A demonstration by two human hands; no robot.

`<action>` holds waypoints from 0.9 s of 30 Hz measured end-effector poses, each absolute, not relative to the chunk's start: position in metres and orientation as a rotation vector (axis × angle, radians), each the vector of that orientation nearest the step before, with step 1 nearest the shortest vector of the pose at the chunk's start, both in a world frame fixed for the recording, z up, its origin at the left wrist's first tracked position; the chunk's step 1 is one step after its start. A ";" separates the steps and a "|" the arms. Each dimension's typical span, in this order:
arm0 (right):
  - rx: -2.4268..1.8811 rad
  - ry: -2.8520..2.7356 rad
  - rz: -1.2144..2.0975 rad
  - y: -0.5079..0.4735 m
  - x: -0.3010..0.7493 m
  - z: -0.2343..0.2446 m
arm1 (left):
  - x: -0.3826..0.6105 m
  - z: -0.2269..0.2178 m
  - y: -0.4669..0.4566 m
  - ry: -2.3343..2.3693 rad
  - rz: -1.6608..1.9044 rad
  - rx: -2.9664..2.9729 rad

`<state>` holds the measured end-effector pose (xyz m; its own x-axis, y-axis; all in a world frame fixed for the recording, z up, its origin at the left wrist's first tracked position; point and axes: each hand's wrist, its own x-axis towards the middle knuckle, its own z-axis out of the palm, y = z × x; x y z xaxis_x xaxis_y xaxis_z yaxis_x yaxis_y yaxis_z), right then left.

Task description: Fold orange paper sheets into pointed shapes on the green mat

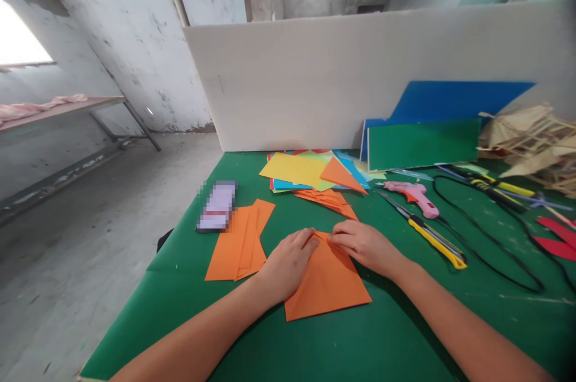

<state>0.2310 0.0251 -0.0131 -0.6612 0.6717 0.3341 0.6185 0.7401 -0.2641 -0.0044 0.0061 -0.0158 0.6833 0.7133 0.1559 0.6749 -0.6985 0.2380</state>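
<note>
An orange sheet of paper (330, 286) lies on the green table in front of me, its far edge between my hands. My left hand (290, 259) rests over its left side, fingers bent and pressing at the far edge. From the other side, my right hand (362, 242) pinches the paper's far right corner, thumb and fingertips together. Left of them lie several orange paper pieces (225, 256), some overlapping. Just beyond my hands is a small pile of folded orange paper (330, 199).
Coloured paper sheets (292, 171) are stacked at the back, near a phone (218, 205). On the right lie a yellow utility knife (436, 244), a pink glue gun (416, 196) with its black cord, and red pieces (555, 244). Green board (423, 145) leans against a white panel (288, 88).
</note>
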 end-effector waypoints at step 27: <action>-0.988 -2.550 0.187 0.027 0.231 -0.011 | 0.001 -0.005 0.001 1.211 0.214 2.758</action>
